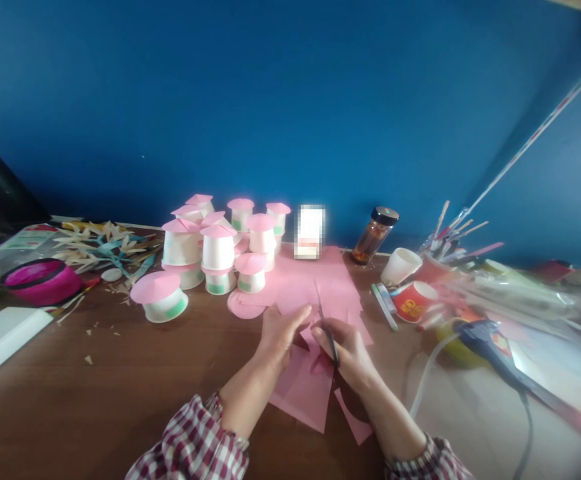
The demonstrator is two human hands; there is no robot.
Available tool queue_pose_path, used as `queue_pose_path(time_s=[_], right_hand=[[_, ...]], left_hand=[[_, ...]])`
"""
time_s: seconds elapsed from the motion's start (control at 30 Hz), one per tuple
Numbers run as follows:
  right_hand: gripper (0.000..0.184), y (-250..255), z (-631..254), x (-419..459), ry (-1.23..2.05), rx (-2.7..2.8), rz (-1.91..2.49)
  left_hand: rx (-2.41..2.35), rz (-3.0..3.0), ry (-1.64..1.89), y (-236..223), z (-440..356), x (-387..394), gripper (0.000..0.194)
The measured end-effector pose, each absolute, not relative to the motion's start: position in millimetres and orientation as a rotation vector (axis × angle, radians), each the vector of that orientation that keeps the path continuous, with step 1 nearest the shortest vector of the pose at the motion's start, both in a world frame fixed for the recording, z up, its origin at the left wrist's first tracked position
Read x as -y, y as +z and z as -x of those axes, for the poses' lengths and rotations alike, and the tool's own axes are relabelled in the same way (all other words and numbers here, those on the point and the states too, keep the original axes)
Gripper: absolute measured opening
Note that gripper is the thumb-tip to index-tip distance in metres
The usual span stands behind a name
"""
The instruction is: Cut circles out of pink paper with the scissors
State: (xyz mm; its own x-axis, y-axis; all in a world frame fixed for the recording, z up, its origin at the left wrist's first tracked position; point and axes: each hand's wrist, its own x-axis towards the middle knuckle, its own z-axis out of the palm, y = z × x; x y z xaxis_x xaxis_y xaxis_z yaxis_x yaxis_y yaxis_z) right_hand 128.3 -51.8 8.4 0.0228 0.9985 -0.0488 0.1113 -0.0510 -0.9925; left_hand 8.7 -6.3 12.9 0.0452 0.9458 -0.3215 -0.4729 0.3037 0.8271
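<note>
My right hand (346, 347) is closed around the dark handles of a pair of scissors (320, 300), whose blades point away toward the wall. Close beside it, my left hand (283, 333) grips pink paper (310, 340), part of which shows between the two hands. A larger pink sheet (303, 393) lies on the table under the hands, and a narrow pink offcut (354, 420) rests near my right wrist. More pink sheets (310, 273) are spread beyond the hands. Several pink paper discs (246, 303) lie left of these sheets.
White paper cups with pink cone tops (219, 247) stand stacked at the back left; one (160, 297) sits nearer. Cut strips (110, 247) and a magenta round container (43, 280) are farther left. Rightward are a dark-lidded jar (376, 235), a red cup (415, 301) and a corded tool (493, 343).
</note>
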Motion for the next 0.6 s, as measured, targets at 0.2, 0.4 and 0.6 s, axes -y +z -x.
queue_pose_path(time_s=[0.2, 0.4, 0.6], right_hand=[[0.033, 10.9, -128.4, 51.3, 1.222, 1.226, 1.309], [0.034, 16.1, -128.0, 52.6, 1.255, 1.210, 1.311], [0.034, 16.4, -128.3, 52.9, 1.249, 1.209, 1.326]], left_hand=[[-0.959, -0.683, 1.193, 12.3, -8.4, 7.8, 0.025], [-0.967, -0.705, 1.200, 11.9, -7.8, 6.6, 0.022], [-0.958, -0.671, 1.207, 11.1, -7.9, 6.3, 0.027]])
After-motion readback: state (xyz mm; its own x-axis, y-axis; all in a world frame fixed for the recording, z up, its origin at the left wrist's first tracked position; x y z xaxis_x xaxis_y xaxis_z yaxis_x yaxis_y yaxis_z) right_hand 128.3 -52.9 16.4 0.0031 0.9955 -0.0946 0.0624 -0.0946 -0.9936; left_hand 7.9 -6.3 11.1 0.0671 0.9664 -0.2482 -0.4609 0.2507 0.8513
